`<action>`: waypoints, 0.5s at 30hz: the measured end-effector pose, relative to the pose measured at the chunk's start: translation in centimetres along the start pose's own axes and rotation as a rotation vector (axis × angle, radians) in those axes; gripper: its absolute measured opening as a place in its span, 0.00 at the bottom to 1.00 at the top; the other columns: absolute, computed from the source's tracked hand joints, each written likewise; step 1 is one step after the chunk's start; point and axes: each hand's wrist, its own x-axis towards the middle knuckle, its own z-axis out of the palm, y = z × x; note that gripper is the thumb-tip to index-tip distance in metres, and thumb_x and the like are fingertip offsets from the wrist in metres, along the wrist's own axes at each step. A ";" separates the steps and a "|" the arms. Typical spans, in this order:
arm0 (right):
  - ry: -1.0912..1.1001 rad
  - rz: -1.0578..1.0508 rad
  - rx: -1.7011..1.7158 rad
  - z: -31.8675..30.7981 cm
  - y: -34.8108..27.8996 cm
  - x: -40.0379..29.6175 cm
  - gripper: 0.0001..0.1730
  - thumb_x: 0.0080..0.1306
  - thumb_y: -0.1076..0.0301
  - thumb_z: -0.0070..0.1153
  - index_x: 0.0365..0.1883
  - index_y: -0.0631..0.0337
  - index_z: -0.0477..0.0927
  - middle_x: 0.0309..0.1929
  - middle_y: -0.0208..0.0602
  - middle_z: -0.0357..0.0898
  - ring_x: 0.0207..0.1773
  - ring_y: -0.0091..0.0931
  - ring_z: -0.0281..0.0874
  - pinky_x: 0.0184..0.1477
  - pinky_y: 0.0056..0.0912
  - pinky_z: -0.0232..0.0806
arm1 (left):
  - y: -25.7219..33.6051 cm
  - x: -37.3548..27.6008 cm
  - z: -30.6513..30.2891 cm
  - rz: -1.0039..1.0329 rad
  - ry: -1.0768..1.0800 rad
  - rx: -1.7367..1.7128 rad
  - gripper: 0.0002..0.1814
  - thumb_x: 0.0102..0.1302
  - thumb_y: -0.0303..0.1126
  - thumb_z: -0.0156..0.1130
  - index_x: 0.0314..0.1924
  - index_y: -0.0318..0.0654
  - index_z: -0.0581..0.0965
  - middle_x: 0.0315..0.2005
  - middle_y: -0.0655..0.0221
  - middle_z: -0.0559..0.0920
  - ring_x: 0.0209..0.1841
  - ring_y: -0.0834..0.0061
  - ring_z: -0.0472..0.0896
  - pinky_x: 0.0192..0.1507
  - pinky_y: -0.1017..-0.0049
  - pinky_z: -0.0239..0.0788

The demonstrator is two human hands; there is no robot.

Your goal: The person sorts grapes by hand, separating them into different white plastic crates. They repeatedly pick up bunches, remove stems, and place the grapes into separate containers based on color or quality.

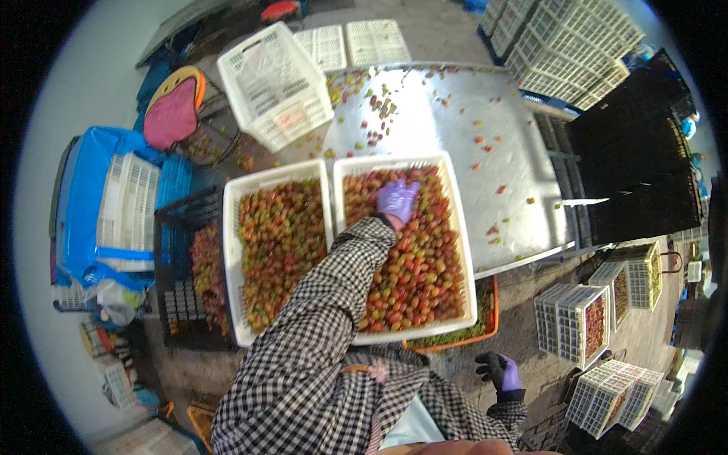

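Observation:
My left hand [397, 200], in a purple glove, reaches into a white plastic crate [469, 284] full of small red and green fruit [410, 284]. Its fingers are slightly apart and touch the top of the fruit near the far side. Left of this crate stands a second white crate [232, 273], also filled with such fruit [281, 250]; my left forearm crosses over it. At the lower right, my right hand [500, 371] hangs beside my body, clear of the crates. It wears a purple glove with dark fingers, loosely curled with gaps, and nothing shows in it.
A metal table [512, 187] with scattered fruit extends beyond the crates. A tilted white crate [267, 79] stands at its far left. An orange-rimmed crate [493, 318] holds green stems below the table. Stacked crates [569, 51] and filled crates [560, 324] stand to the right.

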 end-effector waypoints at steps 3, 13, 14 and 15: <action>-0.004 0.274 -1.091 0.3 4.5 0.5 0.28 0.61 0.46 0.50 0.45 0.63 0.74 0.38 0.50 0.79 0.41 0.38 0.78 0.43 0.41 0.69 | 2.8 -5.2 -1.4 0.135 -0.172 0.085 0.22 0.59 0.25 0.47 0.55 0.45 0.68 0.39 0.56 0.72 0.39 0.60 0.76 0.38 0.64 0.70; 0.067 -1.031 -0.267 9.1 -13.7 10.8 0.24 0.60 0.69 0.55 0.53 0.69 0.68 0.51 0.51 0.71 0.55 0.38 0.70 0.55 0.36 0.62 | -1.3 -15.5 -5.4 -0.343 -0.360 -2.473 0.21 0.69 0.48 0.44 0.45 0.37 0.74 0.34 0.64 0.78 0.30 0.70 0.77 0.31 0.66 0.74; -0.011 -1.032 -0.217 10.3 -15.1 11.4 0.25 0.60 0.68 0.56 0.54 0.68 0.67 0.53 0.52 0.70 0.58 0.37 0.67 0.57 0.35 0.61 | -1.3 -16.1 -5.6 -0.333 -0.352 -2.463 0.22 0.69 0.49 0.43 0.45 0.37 0.74 0.34 0.63 0.78 0.30 0.69 0.77 0.32 0.65 0.75; -0.118 -0.919 0.006 11.7 -15.4 12.0 0.26 0.60 0.66 0.57 0.55 0.68 0.67 0.53 0.52 0.69 0.59 0.39 0.66 0.58 0.35 0.60 | -1.0 -16.6 -6.0 -0.323 -0.338 -2.454 0.23 0.69 0.49 0.42 0.44 0.37 0.75 0.34 0.63 0.78 0.31 0.69 0.77 0.33 0.64 0.75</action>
